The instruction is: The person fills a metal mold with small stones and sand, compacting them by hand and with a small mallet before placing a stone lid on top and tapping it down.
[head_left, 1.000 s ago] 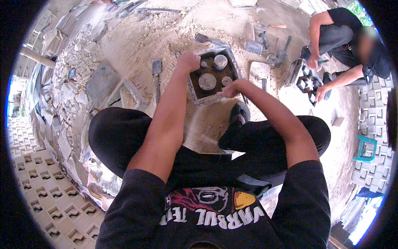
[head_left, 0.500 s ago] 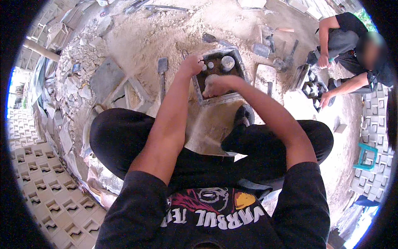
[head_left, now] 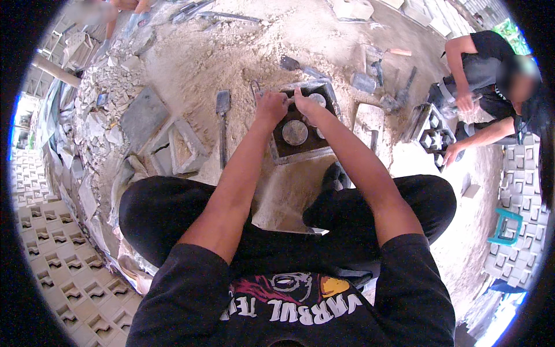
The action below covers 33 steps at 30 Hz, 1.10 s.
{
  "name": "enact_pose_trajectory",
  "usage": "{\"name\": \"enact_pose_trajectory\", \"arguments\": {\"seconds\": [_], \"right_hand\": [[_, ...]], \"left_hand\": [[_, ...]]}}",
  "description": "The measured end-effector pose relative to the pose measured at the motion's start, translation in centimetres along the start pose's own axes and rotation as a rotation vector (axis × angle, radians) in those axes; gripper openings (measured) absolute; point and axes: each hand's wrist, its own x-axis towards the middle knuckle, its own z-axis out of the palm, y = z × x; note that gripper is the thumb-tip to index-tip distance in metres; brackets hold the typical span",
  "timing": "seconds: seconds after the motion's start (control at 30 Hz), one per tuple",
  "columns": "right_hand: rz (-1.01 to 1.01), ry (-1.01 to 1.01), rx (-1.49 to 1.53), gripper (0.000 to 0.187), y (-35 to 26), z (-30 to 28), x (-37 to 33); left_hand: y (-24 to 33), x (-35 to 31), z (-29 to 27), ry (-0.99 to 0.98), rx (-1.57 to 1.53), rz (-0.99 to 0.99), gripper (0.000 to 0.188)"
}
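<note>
On the sandy ground before me lies a square mould box [head_left: 306,155] with a grey rim and dark inside. A large round disc [head_left: 295,132] stands in its near part. Another round disc [head_left: 317,101] is partly covered by my right hand. My left hand [head_left: 272,107] is at the far left corner of the box with its fingers curled. Beside it, my right hand [head_left: 308,108] reaches over the far half, one digit pointing up. The fingertips of both hands meet around a small thing that I cannot make out.
A flat-bladed trowel [head_left: 223,103] lies left of the box, near a square slab [head_left: 145,117] and an empty frame [head_left: 193,144]. A hammer [head_left: 398,52] and tools lie to the far right. A co-worker [head_left: 485,75] crouches at a patterned mould [head_left: 435,139].
My right hand has left the near large disc and moved to the far side, beside my left hand. My left hand has shifted slightly. The co-worker's upper hand has moved.
</note>
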Motion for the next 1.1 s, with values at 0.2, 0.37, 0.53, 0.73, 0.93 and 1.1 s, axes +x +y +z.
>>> {"name": "enact_pose_trajectory", "arguments": {"seconds": [0.2, 0.37, 0.53, 0.73, 0.93, 1.1], "right_hand": [[-0.114, 0.140, -0.060, 0.092, -0.5, -2.7, 4.7], [-0.311, 0.187, -0.554, 0.097, -5.6, -3.3, -0.7], [-0.603, 0.063, -0.941, 0.089, -5.7, -4.4, -3.4], [-0.694, 0.022, -1.062, 0.045, -1.6, -6.4, 1.4], [-0.532, 0.159, -0.992, 0.072, -3.0, -6.6, -0.9], [-0.452, 0.277, -0.883, 0.079, -2.2, -7.2, -0.7]], "left_hand": [[0.4, 2.1, 0.8, 0.067, -0.248, 0.023, 0.021], [-3.5, 1.7, 1.5, 0.116, -0.261, 0.056, 0.025], [-0.6, 0.2, 1.6, 0.219, -0.187, 0.266, 0.024], [-0.4, 0.4, 0.5, 0.059, -0.243, 0.250, 0.026], [-2.5, -0.1, 1.4, 0.036, -0.069, 0.441, 0.021], [1.1, 0.0, 2.1, -0.004, 0.127, 0.662, 0.021]]}}
